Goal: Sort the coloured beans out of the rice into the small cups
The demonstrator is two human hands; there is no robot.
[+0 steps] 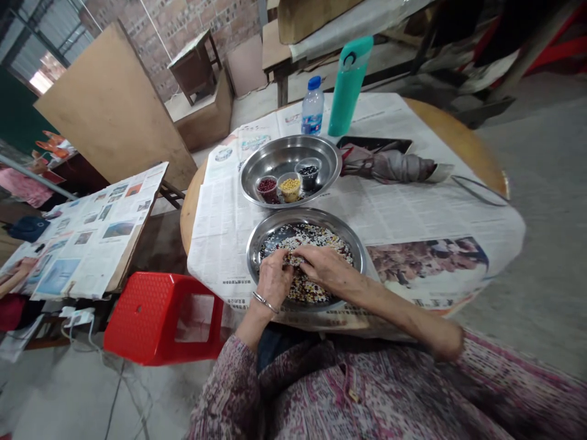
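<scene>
My left hand [274, 280] curls downward, its wrist [265, 302] bent; my right hand [326, 269] lies flatter, fingers [302, 252] almost meeting the left's; my right forearm [403, 308] slants in from the side.

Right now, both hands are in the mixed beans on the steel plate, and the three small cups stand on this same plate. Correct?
No: the head view shows the three small cups on the farther steel plate; the left hand and right hand are in the mixed beans.

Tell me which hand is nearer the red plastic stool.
Left. The left hand is in the steel plate, up and right of the red plastic stool; the right hand is further right in that plate.
</scene>
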